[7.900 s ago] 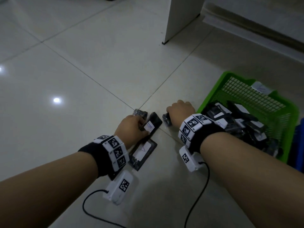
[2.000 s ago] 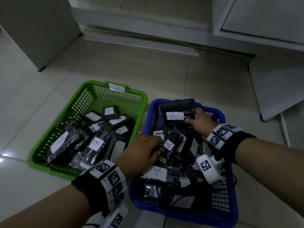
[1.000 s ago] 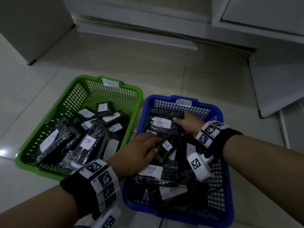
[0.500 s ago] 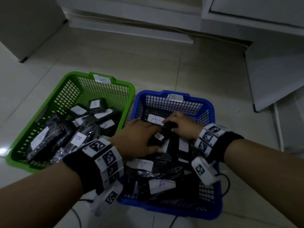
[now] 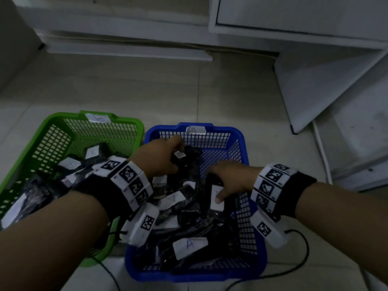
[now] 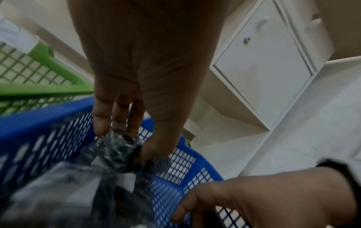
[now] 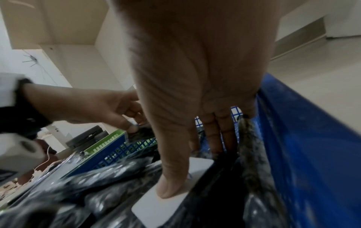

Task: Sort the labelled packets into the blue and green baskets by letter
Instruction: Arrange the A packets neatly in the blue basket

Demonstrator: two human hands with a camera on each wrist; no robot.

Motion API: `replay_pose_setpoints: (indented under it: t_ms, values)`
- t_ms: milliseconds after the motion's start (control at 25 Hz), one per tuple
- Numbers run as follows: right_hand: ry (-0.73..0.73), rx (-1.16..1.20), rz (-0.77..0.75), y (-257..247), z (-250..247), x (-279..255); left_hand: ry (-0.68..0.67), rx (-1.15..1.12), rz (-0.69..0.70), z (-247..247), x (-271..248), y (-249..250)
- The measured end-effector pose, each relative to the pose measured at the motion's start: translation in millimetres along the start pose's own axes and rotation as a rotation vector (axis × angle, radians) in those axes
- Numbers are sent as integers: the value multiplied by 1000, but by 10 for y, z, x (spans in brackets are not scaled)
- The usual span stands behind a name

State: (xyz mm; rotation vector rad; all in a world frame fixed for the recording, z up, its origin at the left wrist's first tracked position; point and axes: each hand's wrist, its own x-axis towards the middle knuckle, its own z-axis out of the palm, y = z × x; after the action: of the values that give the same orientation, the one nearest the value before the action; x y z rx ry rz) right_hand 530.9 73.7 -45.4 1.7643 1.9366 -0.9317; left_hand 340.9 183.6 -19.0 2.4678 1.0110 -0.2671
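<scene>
Sorting status: black packets lie in both baskets on the tiled floor; both hands are inside the blue basket.
Blue basket: stands to the right of, and right beside, the green basket; a paper tag marked "A" sits on its far rim.
Green basket: a paper tag sits on its far rim; the letter on it is not clearly legible.
Left hand: positioned at the far left part of the blue basket; fingers and thumb are curled round the end of a black packet and pinch it. The left wrist view shows the crinkled plastic bunched between thumb and fingertips.
Held packet label: a small white label faces up; the letter appears to be "A" but is small.
Right hand: positioned at the right side of the blue basket, apart from the left hand; thumb lies flat on the white label of a second packet, the fingers reach down behind that packet's far edge. The right wrist view does not settle whether this is a full clamp or only contact.
Other blue-basket contents: several black packets stacked loosely; the nearest one carries a label reading "A".
Green-basket contents: black packets with white labels; the letters cannot be read.
Wrist bands: both wrists carry black bands with printed square markers and a white module with a cable.
</scene>
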Motion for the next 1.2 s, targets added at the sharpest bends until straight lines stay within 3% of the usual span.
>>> replay_pose_setpoints:
  t_ms: [200, 360, 520, 600, 800, 920, 1120, 1200]
  values:
    - [-59, 57, -5, -56, -20, -93, 86, -225, -27, 244, 116, 115]
    - [-96, 148, 6, -25, -126, -164, 105, -262, -39, 479, 346, 241]
    - [-17, 349, 13, 50, -169, -262, -100, -161, 63, 513, 512, 307]
    - [50, 408, 52, 79, -199, -273, -175, -157, 96, 469, 563, 276]
    - [530, 397, 267, 252, -446, -93, -278, -146, 78, 366, 537, 282]
    - [624, 345, 322, 212, -428, 61, -292, -134, 64, 376, 543, 280]
    - [592, 253, 264, 179, -219, 144, -281, -147, 66, 381, 518, 275]
    - [679, 292, 244, 179, -137, 121, -278, -160, 54, 383, 524, 271]
